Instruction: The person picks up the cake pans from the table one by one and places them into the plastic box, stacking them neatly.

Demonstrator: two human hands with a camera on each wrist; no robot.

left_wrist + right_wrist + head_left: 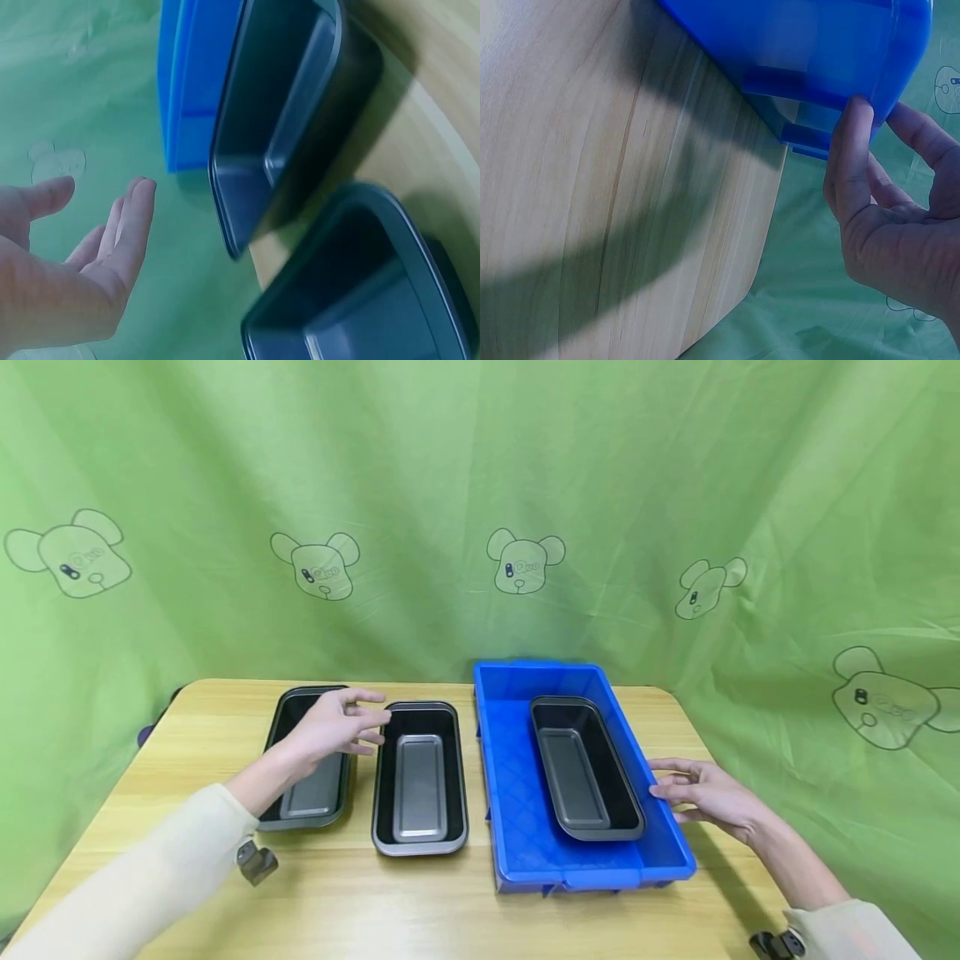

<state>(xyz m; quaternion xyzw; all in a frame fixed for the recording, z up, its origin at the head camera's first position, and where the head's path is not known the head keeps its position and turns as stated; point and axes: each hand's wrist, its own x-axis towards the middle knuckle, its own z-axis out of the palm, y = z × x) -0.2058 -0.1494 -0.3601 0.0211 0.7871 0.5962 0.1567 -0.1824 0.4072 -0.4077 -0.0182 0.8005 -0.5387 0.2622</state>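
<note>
One dark metal loaf pan, round-cornered, with a rectangular outline in its base, stands between a matching leftmost pan and a shallow rectangular blue plastic bin, all on the pale wood-grained desk. A third such pan sits aslant within the bin's walls. Behind hangs creased green cloth printed with outlined animal faces. The left hand covers part of the leftmost pan, its grip loosely spread and empty; the right hand touches the bin's right side, its grip extended, not clasped round it.
</note>
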